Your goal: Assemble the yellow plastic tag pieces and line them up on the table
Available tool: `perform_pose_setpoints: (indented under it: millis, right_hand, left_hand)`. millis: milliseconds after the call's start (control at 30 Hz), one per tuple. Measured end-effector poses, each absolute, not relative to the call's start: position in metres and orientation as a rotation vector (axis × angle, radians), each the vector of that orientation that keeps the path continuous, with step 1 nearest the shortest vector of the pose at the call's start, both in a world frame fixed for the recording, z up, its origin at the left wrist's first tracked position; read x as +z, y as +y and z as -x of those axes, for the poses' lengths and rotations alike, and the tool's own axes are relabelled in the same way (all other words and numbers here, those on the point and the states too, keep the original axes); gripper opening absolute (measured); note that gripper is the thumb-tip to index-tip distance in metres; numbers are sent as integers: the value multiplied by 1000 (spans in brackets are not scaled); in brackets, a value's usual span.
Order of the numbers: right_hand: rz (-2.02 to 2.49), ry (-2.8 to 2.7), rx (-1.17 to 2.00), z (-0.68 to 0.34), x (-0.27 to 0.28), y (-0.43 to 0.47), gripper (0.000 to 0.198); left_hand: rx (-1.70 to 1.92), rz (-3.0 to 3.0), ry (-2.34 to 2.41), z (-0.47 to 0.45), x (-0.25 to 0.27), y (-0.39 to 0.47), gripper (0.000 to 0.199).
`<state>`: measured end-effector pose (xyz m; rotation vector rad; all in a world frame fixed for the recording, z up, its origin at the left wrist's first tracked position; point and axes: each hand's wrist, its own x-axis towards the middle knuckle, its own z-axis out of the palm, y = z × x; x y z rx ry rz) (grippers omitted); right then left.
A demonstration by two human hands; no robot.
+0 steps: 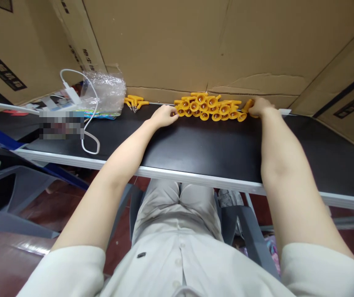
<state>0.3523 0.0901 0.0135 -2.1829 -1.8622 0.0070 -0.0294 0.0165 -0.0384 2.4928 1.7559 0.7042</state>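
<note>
A pile of yellow plastic pieces with round funnel-like mouths (204, 108) lies stacked in rows at the back of the black table. At the pile's left end is my left hand (164, 116), its fingers curled against the outermost pieces; what lies between the fingertips is hidden. Just beyond the right end, my right hand (261, 106) closes around one yellow funnel-mouthed piece (248, 106), held tilted. Left of the pile, a few yellow handles with metal spirals (134, 103) lie together, apart from both hands.
A cardboard wall (177, 45) rises directly behind the table (195, 144). Bubble wrap (104, 93) and a looped white cable (95, 144) lie at the left. A metal strip (201, 180) edges the table front. Grey chairs (19, 194) stand below left.
</note>
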Motion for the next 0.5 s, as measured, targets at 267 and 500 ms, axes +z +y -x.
perform_pose_setpoints:
  millis: [267, 500]
  right_hand:
    - [2200, -1763, 7, -345, 0, 90, 62]
    - [2248, -1721, -151, -338, 5, 93, 39]
  left_hand:
    - [762, -2494, 1701, 31, -40, 19, 26]
    - [801, -2471, 1677, 33, -42, 20, 21]
